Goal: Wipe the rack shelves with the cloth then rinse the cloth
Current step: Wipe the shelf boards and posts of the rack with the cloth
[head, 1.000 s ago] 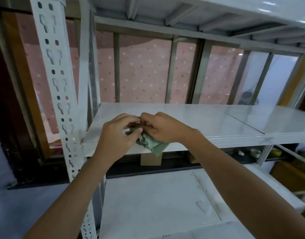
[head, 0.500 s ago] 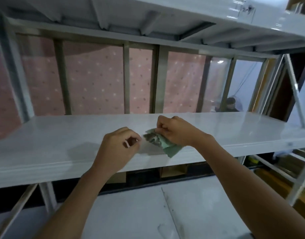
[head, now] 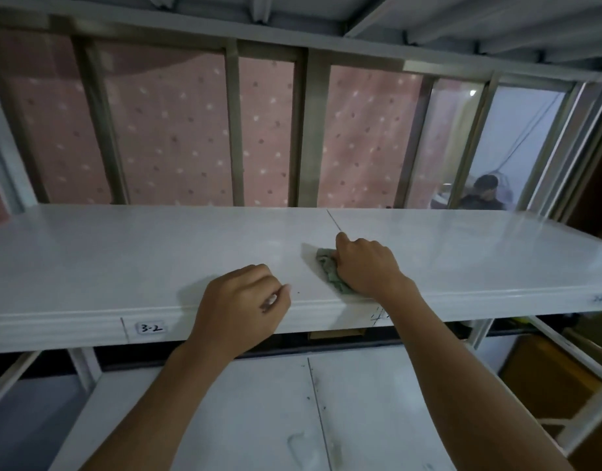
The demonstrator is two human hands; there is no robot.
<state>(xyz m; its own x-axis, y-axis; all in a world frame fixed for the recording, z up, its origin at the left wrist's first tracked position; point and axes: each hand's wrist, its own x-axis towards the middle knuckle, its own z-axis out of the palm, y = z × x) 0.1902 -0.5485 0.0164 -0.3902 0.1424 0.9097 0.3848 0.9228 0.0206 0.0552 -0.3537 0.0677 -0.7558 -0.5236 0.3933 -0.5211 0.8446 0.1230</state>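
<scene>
Pale grey rack shelving fills the head view. At the back a pink dotted curtain [head: 177, 130] hangs behind window bars, and a person [head: 485, 193] sits beyond the glass, far out past my little-finger side on the right.

The middle shelf [head: 123, 260] runs across at hand height. My right hand [head: 367, 266] sits on top of the cloth [head: 328, 266], a small green rag bunched into a wad near the shelf's front edge. The fingers are curled over it and press it to the metal, and the wad pokes out on the thumb side. The forefinger reaches forward, and the seam [head: 333, 220] between two shelf panels lies just ahead of its tip.

My left hand [head: 238, 307] rests on the front lip with its fingers curled under and the thumb against the forefinger. I see nothing in it. It is near the cloth but apart from it. A label reading 3-2 [head: 151, 328] sits on the lip off its little-finger side.

I judge the rag light, soft and limp, so it will roll and fold under pressure. The painted metal looks smooth, and the wad could slide out from under loose fingers. Palm over the bulk with fingertips hooked over the leading fold should hold it. Whether it is damp I cannot tell.

The lower shelf [head: 225, 402], beneath both wrists, shows dark specks and a smear, so I take it as not yet wiped.
</scene>
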